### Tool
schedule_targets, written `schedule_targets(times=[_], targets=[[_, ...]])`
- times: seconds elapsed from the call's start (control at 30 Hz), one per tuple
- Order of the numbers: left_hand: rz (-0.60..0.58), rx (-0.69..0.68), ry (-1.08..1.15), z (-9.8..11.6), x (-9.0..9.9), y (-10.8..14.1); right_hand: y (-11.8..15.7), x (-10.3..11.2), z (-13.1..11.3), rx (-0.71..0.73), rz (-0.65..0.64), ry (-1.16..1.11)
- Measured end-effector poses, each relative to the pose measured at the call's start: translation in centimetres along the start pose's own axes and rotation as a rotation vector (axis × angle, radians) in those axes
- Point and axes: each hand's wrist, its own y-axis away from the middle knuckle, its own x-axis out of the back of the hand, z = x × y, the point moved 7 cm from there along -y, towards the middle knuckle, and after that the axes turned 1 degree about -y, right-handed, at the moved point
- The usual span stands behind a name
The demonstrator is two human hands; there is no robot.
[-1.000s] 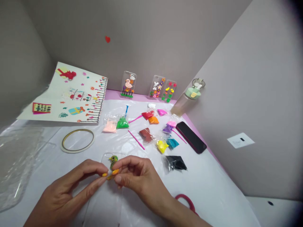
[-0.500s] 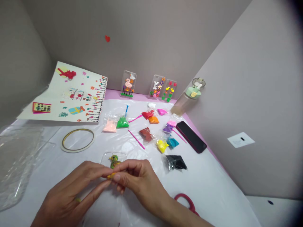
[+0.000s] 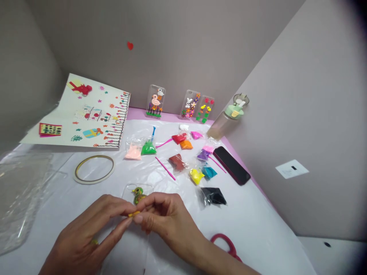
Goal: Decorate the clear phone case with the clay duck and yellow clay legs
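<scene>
Between the fingertips of both hands is a small piece of yellow-orange clay (image 3: 133, 214). My left hand (image 3: 93, 225) pinches its left end with thumb and forefinger. From the other side, my right hand (image 3: 164, 215) grips it the same way. Beneath and behind the hands lies a clear phone case (image 3: 145, 187), its lower part largely covered by them. A green-and-yellow clay duck (image 3: 138, 194) is on the upper part of that case, just beyond my fingertips; its lower body is partly hidden.
Bags of coloured clay, including black (image 3: 213, 196) and yellow (image 3: 196, 176), lie beyond my right hand near a pink modelling tool (image 3: 165, 169). Scissors (image 3: 225, 244) are at lower right, a tape roll (image 3: 94, 169) at left. A phone (image 3: 231, 165) and bottle (image 3: 226, 118) stand farther right.
My fingers have shifted slightly around the yellow-orange clay, which shows a little more between the fingertips. The duck and the case stay where they were.
</scene>
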Motion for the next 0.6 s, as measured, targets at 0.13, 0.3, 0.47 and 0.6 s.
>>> schedule_targets(times=[0.13,0.3,0.47,0.6], targets=[[0.004,-0.006,0.047,0.3,-0.1,0.2,0.0,-0.1,0.0,-0.01,-0.003,-0.008],[0.022,-0.058,0.016,1.0,-0.1,0.0,0.2,-0.2,-0.1,-0.002,-0.009,0.02],[0.01,-0.106,-0.048,1.5,0.2,-0.3,0.6,-0.7,-0.1,-0.033,-0.065,0.128],[0.107,0.055,-0.075,-0.3,1.9,-0.4,0.9,-1.7,0.1,-0.109,-0.212,0.012]])
